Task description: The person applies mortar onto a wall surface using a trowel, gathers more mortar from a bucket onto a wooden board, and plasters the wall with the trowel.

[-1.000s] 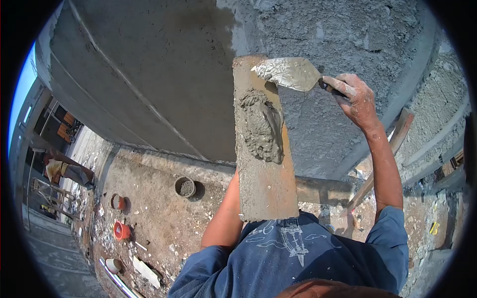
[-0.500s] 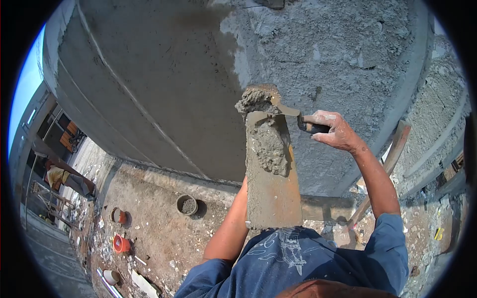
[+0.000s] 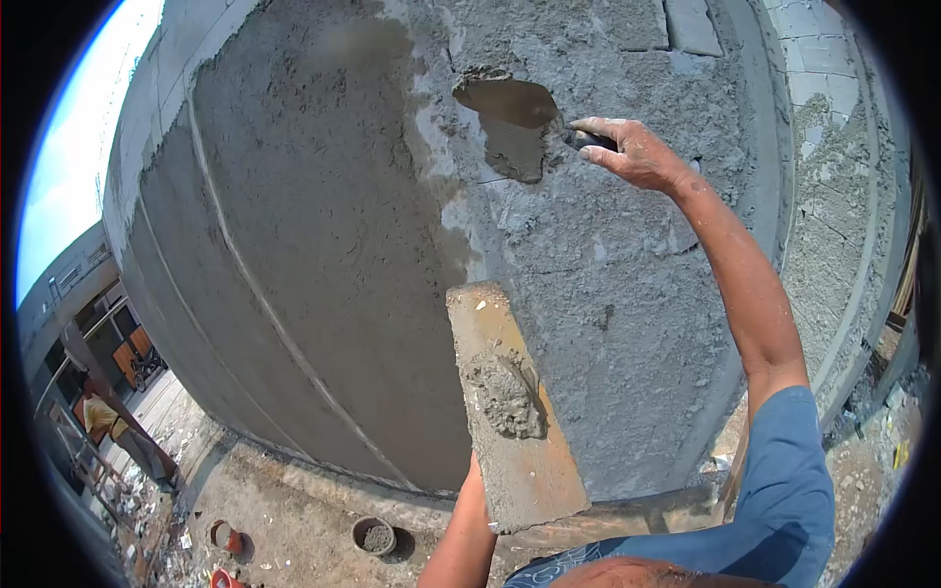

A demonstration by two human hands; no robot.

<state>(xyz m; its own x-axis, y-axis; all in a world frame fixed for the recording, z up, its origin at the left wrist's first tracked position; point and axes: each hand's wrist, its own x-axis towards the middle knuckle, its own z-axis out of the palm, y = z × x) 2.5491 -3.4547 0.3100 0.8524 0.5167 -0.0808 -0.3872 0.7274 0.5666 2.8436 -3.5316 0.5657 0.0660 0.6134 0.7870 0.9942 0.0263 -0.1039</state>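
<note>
My right hand [image 3: 627, 154] is closed round the dark handle of a trowel [image 3: 515, 101]. The trowel's blade lies against the rough wall [image 3: 627, 265], with a patch of wet mortar [image 3: 518, 149] just below it. Under the long plasterer's hawk [image 3: 537, 482], my left hand is hidden; only the left forearm [image 3: 469, 539] shows, reaching beneath the board, which it holds up. A lump of mortar [image 3: 505, 397] sits midway along the hawk. Left of the trowel, smoother damp plaster [image 3: 314, 235] covers the wall.
A bucket of mortar [image 3: 373, 536] stands on the ground below, with an orange bucket [image 3: 225, 537] farther left. Another person [image 3: 123, 431] is at the far left near wooden trestles. Rubble lies at the wall's foot on the right.
My right hand has lifted the trowel up and left from the hawk to the wall, where mortar now sticks. The hawk is lower and carries less mortar. The view has tilted up.
</note>
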